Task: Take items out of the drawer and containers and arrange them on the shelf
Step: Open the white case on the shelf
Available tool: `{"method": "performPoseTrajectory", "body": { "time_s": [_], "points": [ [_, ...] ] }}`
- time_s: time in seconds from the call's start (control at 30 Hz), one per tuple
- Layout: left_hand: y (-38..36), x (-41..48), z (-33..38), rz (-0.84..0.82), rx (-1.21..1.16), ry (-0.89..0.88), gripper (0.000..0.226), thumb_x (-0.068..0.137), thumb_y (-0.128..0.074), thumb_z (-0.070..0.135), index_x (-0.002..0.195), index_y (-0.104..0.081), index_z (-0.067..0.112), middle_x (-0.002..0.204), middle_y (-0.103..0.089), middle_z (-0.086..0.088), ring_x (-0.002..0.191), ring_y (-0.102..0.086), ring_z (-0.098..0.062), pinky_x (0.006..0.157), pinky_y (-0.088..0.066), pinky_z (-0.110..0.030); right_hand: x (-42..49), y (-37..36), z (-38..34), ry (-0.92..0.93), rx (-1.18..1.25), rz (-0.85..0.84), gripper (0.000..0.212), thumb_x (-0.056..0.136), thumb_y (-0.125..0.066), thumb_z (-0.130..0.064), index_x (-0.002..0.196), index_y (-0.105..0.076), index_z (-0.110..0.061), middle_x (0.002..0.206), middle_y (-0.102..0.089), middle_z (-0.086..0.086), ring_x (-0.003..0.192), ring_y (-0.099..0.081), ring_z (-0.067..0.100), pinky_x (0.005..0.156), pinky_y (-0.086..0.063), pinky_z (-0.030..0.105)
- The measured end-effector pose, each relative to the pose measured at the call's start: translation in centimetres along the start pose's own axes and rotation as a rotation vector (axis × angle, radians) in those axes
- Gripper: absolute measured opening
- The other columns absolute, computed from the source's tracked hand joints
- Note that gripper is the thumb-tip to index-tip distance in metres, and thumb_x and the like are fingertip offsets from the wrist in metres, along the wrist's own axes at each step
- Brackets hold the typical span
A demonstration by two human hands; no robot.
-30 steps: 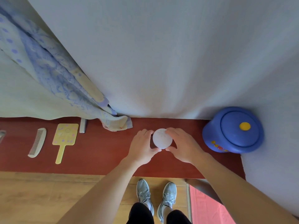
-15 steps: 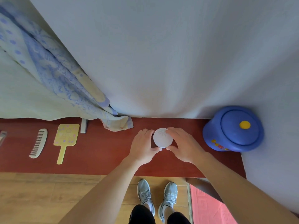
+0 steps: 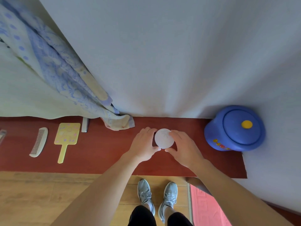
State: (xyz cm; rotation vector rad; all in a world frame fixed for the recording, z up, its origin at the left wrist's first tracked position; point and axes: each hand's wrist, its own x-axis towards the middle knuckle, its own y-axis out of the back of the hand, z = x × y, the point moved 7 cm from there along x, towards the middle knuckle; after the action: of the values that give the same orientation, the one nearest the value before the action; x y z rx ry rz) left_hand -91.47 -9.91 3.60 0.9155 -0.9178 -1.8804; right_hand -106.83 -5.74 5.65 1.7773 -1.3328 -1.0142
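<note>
I see the white round jar (image 3: 164,138) on the red shelf (image 3: 105,154), left of the blue lidded pot (image 3: 234,128) and well apart from it. My left hand (image 3: 144,145) and right hand (image 3: 184,147) cup it from either side, fingers curled round its far rim and both thumbs touching its near edge, so the jar sits right between the two grips. Its lid faces up. I cannot tell whether its base is on the shelf. Much farther left of the pot lie a yellow hand mirror (image 3: 66,137) and a comb (image 3: 39,141).
</note>
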Motion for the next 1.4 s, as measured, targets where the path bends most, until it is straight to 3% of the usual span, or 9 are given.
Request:
{"method": "performPoseTrajectory", "body": {
  "time_s": [0.2, 0.4, 0.5, 0.87, 1.0, 1.17, 1.4],
  "points": [
    [-0.6, -2.7, 0.1, 0.080, -0.030, 0.129, 0.082, 0.074, -0.077, 0.054, 0.140, -0.042, 0.020, 0.119, -0.053, 0.005, 0.112, -0.049, -0.014, 0.096, -0.045, -0.030, 1.3, 1.3, 0.1, 0.065, -0.061, -0.138, 0.071, 0.084, -0.071, -0.032, 0.145, -0.038, -0.020, 0.155, -0.028, -0.003, 0.141, -0.026, 0.016, 0.112, -0.020, 0.024],
    [-0.7, -3.0, 0.5, 0.166, -0.033, 0.162, 0.069, 0.078, -0.072, 0.057, 0.131, -0.051, 0.019, 0.109, -0.056, 0.006, 0.103, -0.051, -0.015, 0.090, -0.045, -0.028, 2.7, 1.3, 0.1, 0.096, -0.067, -0.252, 0.063, 0.091, -0.062, -0.017, 0.148, -0.035, -0.022, 0.154, -0.031, -0.008, 0.140, -0.028, 0.014, 0.113, -0.021, 0.026],
    [-0.3, -2.5, 0.3, 0.166, -0.018, 0.130, 0.060, 0.079, -0.072, 0.055, 0.124, -0.055, 0.020, 0.105, -0.057, 0.007, 0.098, -0.052, -0.014, 0.085, -0.044, -0.027, 2.6, 1.2, 0.2, 0.085, -0.053, -0.237, 0.062, 0.090, -0.064, -0.019, 0.146, -0.037, -0.022, 0.152, -0.035, -0.007, 0.139, -0.031, 0.015, 0.113, -0.022, 0.026],
    [1.0, 0.8, -0.1, -0.049, 0.084, -0.134, 0.059, 0.081, -0.076, 0.038, 0.131, -0.052, 0.021, 0.113, -0.057, 0.005, 0.105, -0.052, -0.017, 0.089, -0.043, -0.029, 1.2, 0.8, 0.1, 0.033, -0.012, -0.059, 0.054, 0.080, -0.074, -0.036, 0.127, -0.058, -0.016, 0.128, -0.058, -0.001, 0.117, -0.052, 0.019, 0.098, -0.041, 0.030],
    [1.1, 1.5, -0.2, -0.103, 0.092, -0.159, 0.057, 0.082, -0.076, 0.036, 0.131, -0.052, 0.022, 0.113, -0.057, 0.006, 0.104, -0.052, -0.016, 0.089, -0.045, -0.031, 1.0, 0.5, 0.0, 0.008, -0.026, -0.044, 0.052, 0.080, -0.073, -0.040, 0.123, -0.060, -0.015, 0.121, -0.058, 0.000, 0.110, -0.052, 0.020, 0.092, -0.045, 0.031],
    [1.0, 0.5, -0.6, -0.071, 0.062, -0.086, 0.068, 0.080, -0.076, 0.042, 0.138, -0.048, 0.022, 0.115, -0.055, 0.005, 0.108, -0.050, -0.015, 0.091, -0.045, -0.029, 0.9, 1.1, -0.2, 0.024, -0.063, -0.086, 0.057, 0.081, -0.071, -0.042, 0.129, -0.055, -0.017, 0.130, -0.053, -0.001, 0.117, -0.049, 0.020, 0.097, -0.044, 0.033],
    [-0.2, -2.5, 0.6, 0.109, 0.063, 0.119, 0.071, 0.074, -0.072, 0.062, 0.128, -0.052, 0.020, 0.108, -0.056, 0.005, 0.101, -0.052, -0.016, 0.086, -0.045, -0.029, 2.8, 1.5, 0.1, 0.106, -0.058, -0.252, 0.058, 0.092, -0.057, -0.012, 0.145, -0.039, -0.028, 0.156, -0.027, -0.008, 0.139, -0.027, 0.016, 0.113, -0.020, 0.026]
  ]
}}
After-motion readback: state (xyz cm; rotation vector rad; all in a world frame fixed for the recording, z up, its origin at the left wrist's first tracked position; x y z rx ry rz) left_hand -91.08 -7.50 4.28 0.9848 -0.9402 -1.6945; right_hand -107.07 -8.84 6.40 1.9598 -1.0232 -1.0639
